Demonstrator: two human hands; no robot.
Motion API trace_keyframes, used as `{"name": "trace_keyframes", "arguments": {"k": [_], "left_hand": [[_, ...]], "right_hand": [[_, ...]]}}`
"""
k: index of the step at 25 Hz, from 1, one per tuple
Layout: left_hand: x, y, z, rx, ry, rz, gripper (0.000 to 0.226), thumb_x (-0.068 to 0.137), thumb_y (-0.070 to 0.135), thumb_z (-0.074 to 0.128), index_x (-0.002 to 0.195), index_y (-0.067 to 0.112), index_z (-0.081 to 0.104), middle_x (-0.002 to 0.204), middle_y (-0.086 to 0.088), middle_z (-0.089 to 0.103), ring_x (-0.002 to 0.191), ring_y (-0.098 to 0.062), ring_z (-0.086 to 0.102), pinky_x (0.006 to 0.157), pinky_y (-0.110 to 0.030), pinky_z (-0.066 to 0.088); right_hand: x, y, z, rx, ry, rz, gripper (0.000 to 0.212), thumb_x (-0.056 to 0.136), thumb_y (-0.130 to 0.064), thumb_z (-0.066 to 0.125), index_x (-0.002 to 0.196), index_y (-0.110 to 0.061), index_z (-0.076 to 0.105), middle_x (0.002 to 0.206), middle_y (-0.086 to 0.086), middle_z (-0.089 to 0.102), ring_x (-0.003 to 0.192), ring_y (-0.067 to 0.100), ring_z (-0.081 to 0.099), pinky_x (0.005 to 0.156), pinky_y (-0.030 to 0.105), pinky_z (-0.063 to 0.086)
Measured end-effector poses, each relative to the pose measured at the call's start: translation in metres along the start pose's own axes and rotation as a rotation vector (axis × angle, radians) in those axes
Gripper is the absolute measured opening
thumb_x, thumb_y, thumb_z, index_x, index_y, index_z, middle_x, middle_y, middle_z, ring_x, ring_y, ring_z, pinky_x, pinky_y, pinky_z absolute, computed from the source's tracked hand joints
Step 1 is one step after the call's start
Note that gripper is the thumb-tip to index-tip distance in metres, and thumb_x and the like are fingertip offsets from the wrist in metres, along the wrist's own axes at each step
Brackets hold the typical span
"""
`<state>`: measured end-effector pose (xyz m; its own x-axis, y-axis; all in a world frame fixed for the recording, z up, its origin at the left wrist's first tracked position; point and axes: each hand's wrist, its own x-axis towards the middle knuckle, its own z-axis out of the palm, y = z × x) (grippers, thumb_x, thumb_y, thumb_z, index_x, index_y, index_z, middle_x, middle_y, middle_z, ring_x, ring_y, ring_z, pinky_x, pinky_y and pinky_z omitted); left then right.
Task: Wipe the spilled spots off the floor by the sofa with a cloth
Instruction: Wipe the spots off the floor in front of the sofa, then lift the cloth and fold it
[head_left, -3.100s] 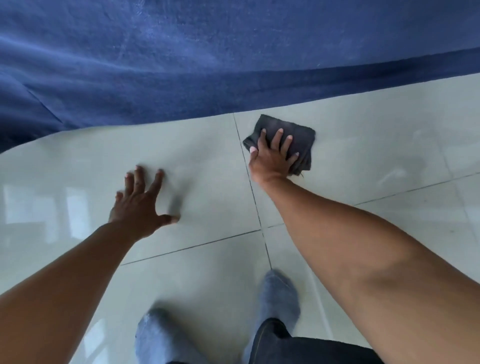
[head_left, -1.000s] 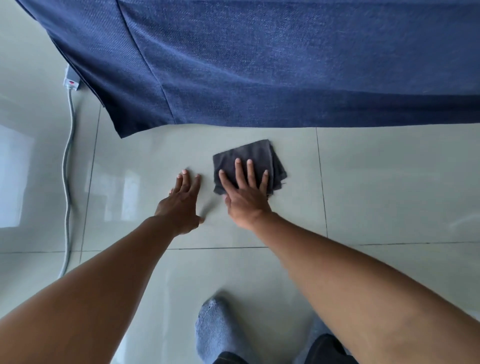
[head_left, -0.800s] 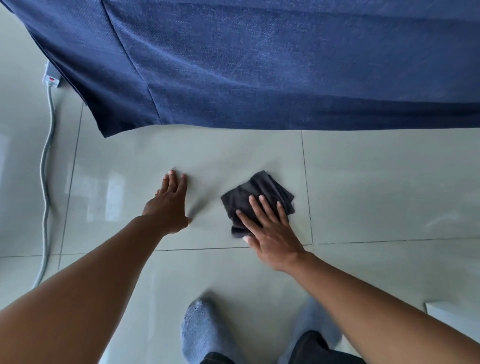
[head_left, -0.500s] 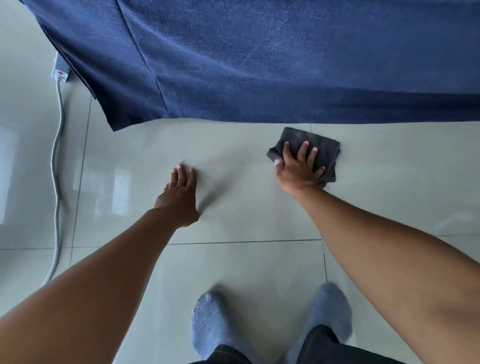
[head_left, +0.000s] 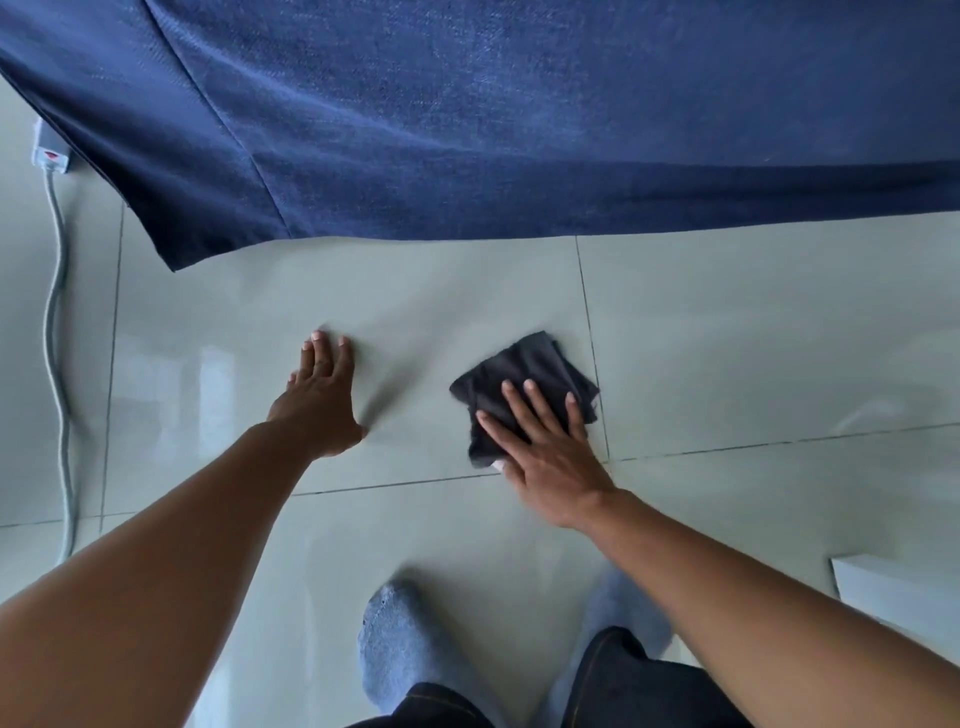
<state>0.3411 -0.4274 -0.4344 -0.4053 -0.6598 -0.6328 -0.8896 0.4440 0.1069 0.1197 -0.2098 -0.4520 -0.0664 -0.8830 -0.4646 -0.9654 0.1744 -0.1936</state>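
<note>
A: Status, near edge of floor (head_left: 727, 322) first?

B: Two feet in grey socks (head_left: 400, 639), dark trouser cuffs above them, standing on pale glossy tiles. White object (head_left: 893, 587) at the right edge, partly cut off; can't ID it.

A: R hand?

B: Right hand (head_left: 545, 447) is flat, fingers spread and extended, palm down on the dark cloth (head_left: 524, 379). Not gripping, just pressing. Fingers cover the cloth's near half; heel of the hand sits on bare tile near the grout line crossing.

A: Cloth pos?

B: Folded, crumpled, lying on the floor just left of a grout line running toward the sofa, approx mid-floor. Well apart from the sofa's base.

A: L hand?

B: Left hand (head_left: 322, 400) is open, fingers together and straight, palm flat on bare tile. Touches the floor only, holds nothing. Well left of the cloth, same tile.

A: Spots visible?

B: Can't tell; glare on the tiles.

A: Far side?

B: Blue sofa (head_left: 519, 114) fabric spans the far edge. At far left, a grey cable (head_left: 54, 312) runs along the floor to a white power strip (head_left: 49, 153) by the sofa corner.
</note>
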Motion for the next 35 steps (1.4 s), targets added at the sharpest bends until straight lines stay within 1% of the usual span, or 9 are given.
{"name": "trace_keyframes", "arguments": {"k": [7, 10, 13, 15, 19, 23, 27, 32, 35], "left_hand": [[0.003, 0.006, -0.008, 0.028, -0.077, -0.043, 0.124, 0.079, 0.047, 0.076, 0.157, 0.015, -0.016, 0.163, -0.018, -0.024, 0.154, -0.031, -0.013, 0.121, -0.048, 0.02], [0.012, 0.033, -0.028, -0.038, 0.028, -0.152, 0.094, 0.082, 0.048, 0.07, 0.155, 0.01, 0.025, 0.161, -0.025, 0.02, 0.148, -0.041, 0.022, 0.115, -0.048, 0.033], [0.023, 0.086, -0.038, -0.308, 0.275, -0.119, 0.057, 0.084, 0.043, 0.065, 0.133, 0.015, 0.057, 0.13, -0.016, 0.059, 0.123, -0.037, 0.053, 0.1, -0.044, 0.047], [0.029, 0.126, -0.036, -0.593, 0.149, -0.089, 0.061, 0.078, 0.046, 0.072, 0.13, 0.021, 0.055, 0.117, -0.01, 0.069, 0.106, -0.031, 0.066, 0.091, -0.038, 0.055], [0.041, 0.163, -0.031, -0.586, -0.008, -0.069, 0.053, 0.073, 0.037, 0.081, 0.119, 0.02, 0.061, 0.108, -0.006, 0.07, 0.101, -0.03, 0.067, 0.086, -0.037, 0.057], [0.011, 0.156, -0.055, -0.566, 0.068, -0.032, 0.033, 0.071, 0.031, 0.082, 0.098, 0.017, 0.071, 0.095, -0.001, 0.068, 0.094, -0.025, 0.063, 0.077, -0.032, 0.052], [-0.059, 0.168, -0.108, -0.932, 0.09, 0.127, 0.021, 0.073, 0.008, 0.081, 0.082, 0.009, 0.063, 0.076, -0.004, 0.065, 0.066, -0.011, 0.063, 0.055, -0.02, 0.048], [-0.156, 0.23, -0.21, -1.066, 0.125, 0.44, 0.023, 0.078, 0.003, 0.079, 0.099, 0.006, 0.07, 0.085, 0.0, 0.077, 0.072, -0.006, 0.071, 0.069, -0.022, 0.055], [-0.215, 0.282, -0.259, -1.052, 0.126, 0.628, 0.016, 0.079, 0.01, 0.081, 0.091, 0.01, 0.071, 0.078, 0.002, 0.072, 0.066, -0.006, 0.066, 0.061, -0.018, 0.051]], "right_hand": [[0.062, -0.007, -0.042, 0.15, -0.088, 0.179, 0.073, 0.096, -0.06, 0.037, 0.159, -0.04, 0.004, 0.168, 0.005, -0.024, 0.151, 0.033, -0.029, 0.112, 0.077, -0.01], [0.047, 0.012, -0.054, 0.351, 0.11, 0.137, 0.071, 0.097, -0.055, 0.046, 0.159, -0.029, 0.024, 0.17, 0.009, 0.011, 0.156, 0.031, 0.004, 0.121, 0.064, 0.012], [0.044, 0.043, -0.064, 0.524, 0.556, 0.423, 0.056, 0.096, -0.035, 0.06, 0.143, -0.007, 0.052, 0.145, 0.017, 0.057, 0.13, 0.04, 0.048, 0.107, 0.049, 0.043], [0.059, 0.066, -0.07, 0.616, 0.471, 0.639, 0.057, 0.093, -0.032, 0.065, 0.139, -0.004, 0.05, 0.138, 0.018, 0.057, 0.125, 0.04, 0.05, 0.104, 0.044, 0.044], [0.081, 0.073, -0.087, 0.915, 0.195, 0.688, 0.045, 0.078, -0.028, 0.078, 0.118, -0.014, 0.064, 0.112, 0.003, 0.069, 0.104, 0.025, 0.065, 0.082, 0.031, 0.05], [0.049, 0.064, -0.102, 1.244, 0.261, 0.739, 0.018, 0.067, -0.012, 0.076, 0.081, -0.003, 0.068, 0.073, 0.004, 0.064, 0.069, 0.02, 0.059, 0.061, 0.029, 0.044], [-0.025, 0.071, -0.167, 1.337, 0.258, 0.591, 0.018, 0.076, -0.005, 0.077, 0.091, -0.007, 0.069, 0.084, 0.006, 0.069, 0.076, 0.021, 0.065, 0.07, 0.031, 0.057], [-0.149, 0.098, -0.293, 1.283, 0.433, 0.42, 0.021, 0.077, -0.006, 0.081, 0.093, -0.011, 0.069, 0.092, 0.008, 0.07, 0.086, 0.02, 0.069, 0.09, 0.041, 0.061], [-0.24, 0.109, -0.348, 1.278, 0.605, 0.378, 0.019, 0.076, -0.007, 0.082, 0.085, -0.015, 0.068, 0.093, 0.01, 0.073, 0.086, 0.019, 0.071, 0.089, 0.04, 0.061]]}}
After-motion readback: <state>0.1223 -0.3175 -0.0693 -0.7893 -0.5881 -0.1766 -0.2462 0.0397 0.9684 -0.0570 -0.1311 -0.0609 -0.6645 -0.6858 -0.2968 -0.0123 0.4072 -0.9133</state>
